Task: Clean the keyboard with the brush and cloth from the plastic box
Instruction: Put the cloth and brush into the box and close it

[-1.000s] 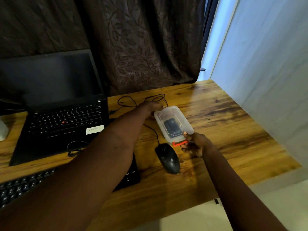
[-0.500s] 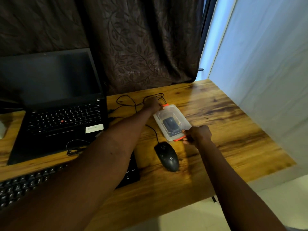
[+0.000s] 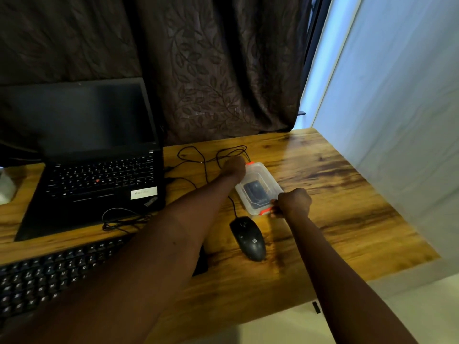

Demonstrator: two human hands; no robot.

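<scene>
I have both hands on the clear plastic box (image 3: 267, 178) now. It sits on the brown wooden worktop (image 3: 347, 207), right between my two hands, and its lid is still on.

My right hand (image 3: 294, 202) is curled up tight at the near end. Its fingers pinch the clear plastic box right by the near orange clip (image 3: 264, 212). A second ago those fingers were looser and only touched that clip, so my hold is firmer now.

My left hand (image 3: 234, 167) is against the far end, next to the far orange clip (image 3: 249, 163). I see only the back of that hand, so I cannot tell if it grips or just leans. That clip was hidden a second ago and now it shows, so the left hand has slid a little.

I think I am undoing the clips. Through the lid I see a dark lump (image 3: 255, 191) inside. It may be the brush or the cloth, but I cannot tell which. Nothing is out yet, so the cleaning has not begun.

The long black keyboard (image 3: 49, 276) waits under my left arm. A black computer mouse (image 3: 248, 238) lies close to my right hand, on my side of it. I should lift the lid gently so I do not bump it.
</scene>
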